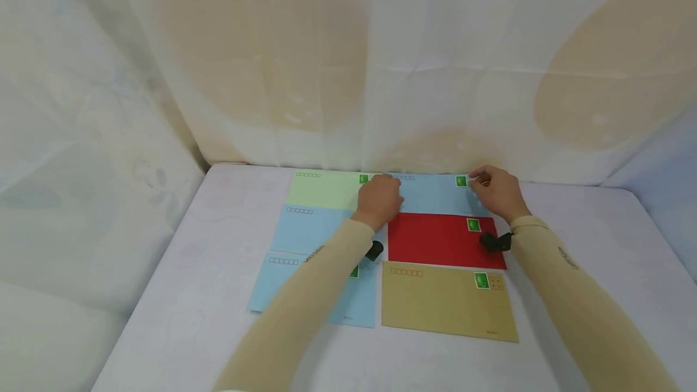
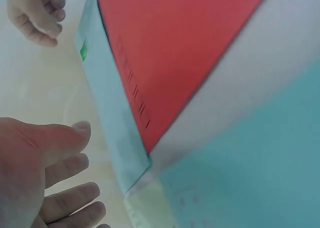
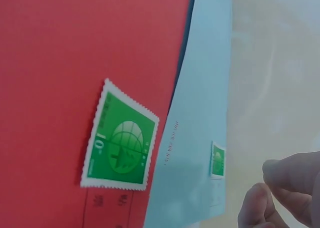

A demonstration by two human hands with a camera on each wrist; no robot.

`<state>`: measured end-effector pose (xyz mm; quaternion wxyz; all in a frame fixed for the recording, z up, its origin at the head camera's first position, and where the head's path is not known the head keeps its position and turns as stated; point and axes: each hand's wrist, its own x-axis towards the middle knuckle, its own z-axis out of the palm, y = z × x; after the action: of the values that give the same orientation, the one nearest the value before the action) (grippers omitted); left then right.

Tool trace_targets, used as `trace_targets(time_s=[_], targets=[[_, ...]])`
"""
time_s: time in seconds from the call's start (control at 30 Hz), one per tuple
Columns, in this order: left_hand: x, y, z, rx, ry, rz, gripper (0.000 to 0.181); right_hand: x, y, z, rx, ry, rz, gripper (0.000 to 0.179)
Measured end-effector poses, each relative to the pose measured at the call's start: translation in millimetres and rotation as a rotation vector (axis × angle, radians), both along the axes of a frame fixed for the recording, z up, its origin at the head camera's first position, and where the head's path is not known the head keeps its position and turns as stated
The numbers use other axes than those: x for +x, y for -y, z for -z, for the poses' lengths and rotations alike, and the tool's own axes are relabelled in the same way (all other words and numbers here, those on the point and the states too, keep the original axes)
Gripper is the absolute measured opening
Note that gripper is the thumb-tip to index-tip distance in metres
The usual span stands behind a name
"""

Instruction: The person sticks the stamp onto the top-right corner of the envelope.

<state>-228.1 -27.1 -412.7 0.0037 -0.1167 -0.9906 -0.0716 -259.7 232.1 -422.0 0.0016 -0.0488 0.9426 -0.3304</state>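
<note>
A light blue envelope (image 1: 430,195) lies at the back right of the table, a green stamp (image 1: 461,181) near its upper right corner. My left hand (image 1: 379,198) is at its left end; in the left wrist view the thumb and fingers are apart, with nothing between them. By the stamped corner, my right hand (image 1: 498,191) has its thumb and forefinger close together, and no object shows between them in the right wrist view. Directly in front lies a red envelope (image 1: 430,238), whose stamp (image 3: 122,138) looms large in the right wrist view.
A tan envelope (image 1: 435,307) lies nearest on the right. The left column holds a pale green envelope (image 1: 323,189) and two blue ones, a middle envelope (image 1: 296,228) and a front envelope (image 1: 351,313) partly under my left sleeve. Patterned cloth (image 1: 327,77) hangs behind the table.
</note>
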Motion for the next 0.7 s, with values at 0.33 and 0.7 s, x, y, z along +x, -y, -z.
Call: trace_targets(time_s=[0.33, 0.7], targets=[[4.7, 27.6, -8.6, 0.100, 0.022, -0.044, 0.037, 13.2, -3, -5.2, 0.011, -0.061, 0.001, 0.033], [15.1, 65.2, -17.7, 0.180, 0.027, -0.066, 0.040, 35.4, -10, -16.5, 0.030, -0.122, -0.012, 0.035]])
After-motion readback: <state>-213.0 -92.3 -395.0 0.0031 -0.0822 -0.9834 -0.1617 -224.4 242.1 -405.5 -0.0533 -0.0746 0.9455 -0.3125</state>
